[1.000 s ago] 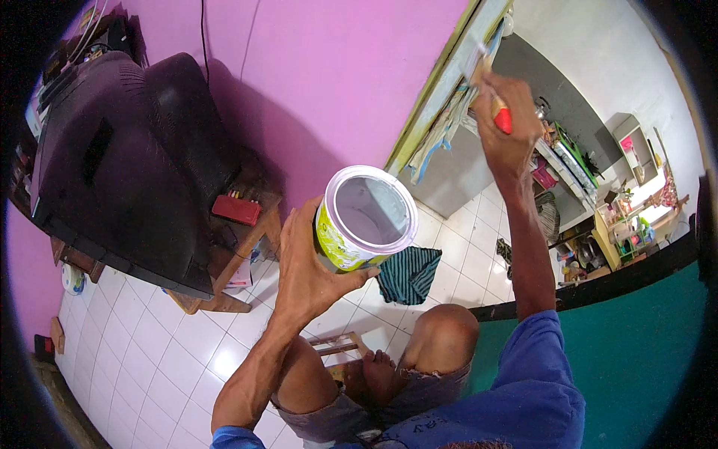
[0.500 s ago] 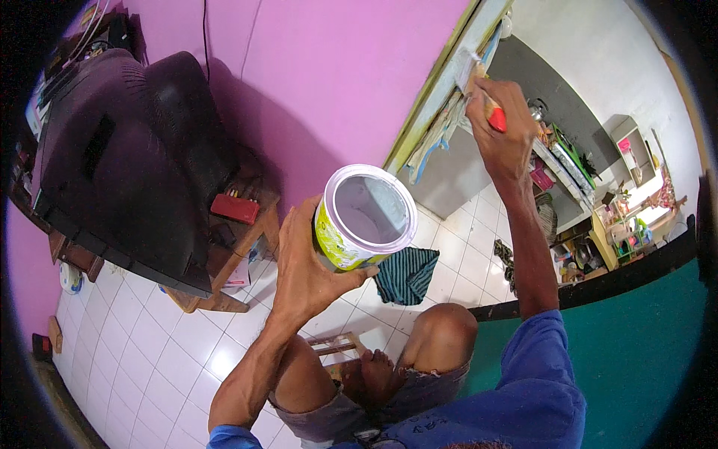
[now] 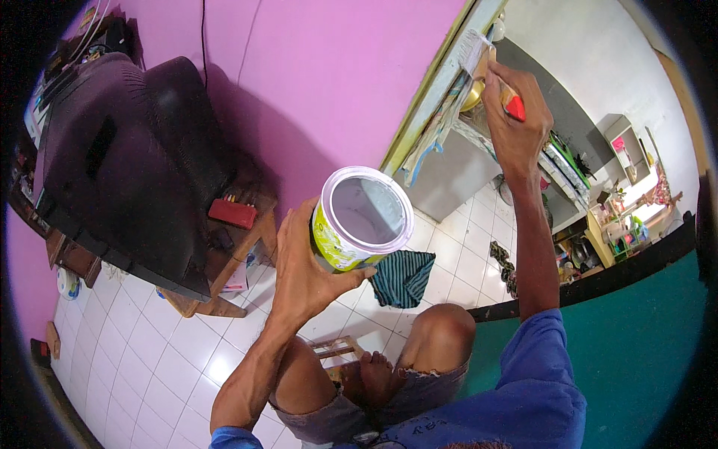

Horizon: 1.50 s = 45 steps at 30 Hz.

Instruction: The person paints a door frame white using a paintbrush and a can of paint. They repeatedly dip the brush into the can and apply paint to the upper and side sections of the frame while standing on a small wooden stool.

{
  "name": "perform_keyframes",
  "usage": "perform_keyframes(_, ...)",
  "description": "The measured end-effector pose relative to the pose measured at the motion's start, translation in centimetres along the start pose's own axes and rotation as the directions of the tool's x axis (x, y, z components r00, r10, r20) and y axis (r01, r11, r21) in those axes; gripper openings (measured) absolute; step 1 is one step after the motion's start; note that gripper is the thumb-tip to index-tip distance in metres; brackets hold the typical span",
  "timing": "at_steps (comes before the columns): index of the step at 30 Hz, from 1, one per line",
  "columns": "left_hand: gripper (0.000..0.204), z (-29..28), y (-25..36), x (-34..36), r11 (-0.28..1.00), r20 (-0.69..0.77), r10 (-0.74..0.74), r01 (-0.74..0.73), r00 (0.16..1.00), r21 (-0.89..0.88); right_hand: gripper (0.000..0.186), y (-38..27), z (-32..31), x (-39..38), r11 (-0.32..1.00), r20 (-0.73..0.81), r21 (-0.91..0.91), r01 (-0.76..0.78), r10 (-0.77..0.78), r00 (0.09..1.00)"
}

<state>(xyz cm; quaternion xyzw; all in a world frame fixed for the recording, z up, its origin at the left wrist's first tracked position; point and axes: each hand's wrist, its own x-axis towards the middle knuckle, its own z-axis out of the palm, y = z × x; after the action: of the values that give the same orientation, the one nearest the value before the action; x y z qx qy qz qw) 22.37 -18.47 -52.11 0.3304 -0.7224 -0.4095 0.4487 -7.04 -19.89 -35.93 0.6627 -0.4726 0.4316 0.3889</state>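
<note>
My left hand [image 3: 303, 277] grips an open tin [image 3: 346, 238] with a yellow-green label and pale lilac rim, held over my knees; pale paint coats its inside. My right hand [image 3: 522, 120] is raised at upper right, closed round a wooden paintbrush [image 3: 513, 102] with a red-tipped handle. The bristles [image 3: 473, 54], pale with paint, lie at the pale painted frame [image 3: 449, 67] edged in yellow-green along the pink wall [image 3: 321, 67]. A light patterned curtain [image 3: 437, 131] hangs just below the brush.
A bulky black television [image 3: 123, 172] stands on a wooden table [image 3: 247, 262] at left, with a red case [image 3: 232, 212]. A striped cloth [image 3: 400, 277] lies on the white tiled floor [image 3: 179, 348]. A wooden stool [image 3: 334, 346] is under me. Beyond the doorway are shelves [image 3: 628, 146] and a counter.
My right hand and brush have shifted up and slightly right over the last half second, still at the frame. My left hand and the tin stay nearly still.
</note>
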Motion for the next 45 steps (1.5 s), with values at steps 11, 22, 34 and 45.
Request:
perform_keyframes(11,0.099,0.0,-0.1,-0.2,1.0,-0.013,0.019,-0.019,1.0,0.025,0.018,-0.5,0.7,-2.1,0.997,0.156,-0.028,0.069,-0.064,0.986)
perform_keyframes(22,0.105,-0.1,-0.2,-0.3,0.999,0.015,-0.017,0.017,1.0,0.041,0.018,0.3,0.5,-0.9,0.997,0.177,-0.074,-0.003,0.016,0.984)
perform_keyframes(34,0.103,-0.1,0.4,0.0,0.998,0.03,-0.041,0.04,0.999,0.049,0.02,2.1,-0.5,1.0,0.982,0.048,-0.154,0.113,-0.107,0.993)
perform_keyframes(45,0.104,0.0,-0.4,-0.1,0.998,0.017,-0.006,0.005,1.0,0.069,0.018,2.6,-1.3,3.0,0.987,-0.104,-0.115,0.109,-0.121,0.987)
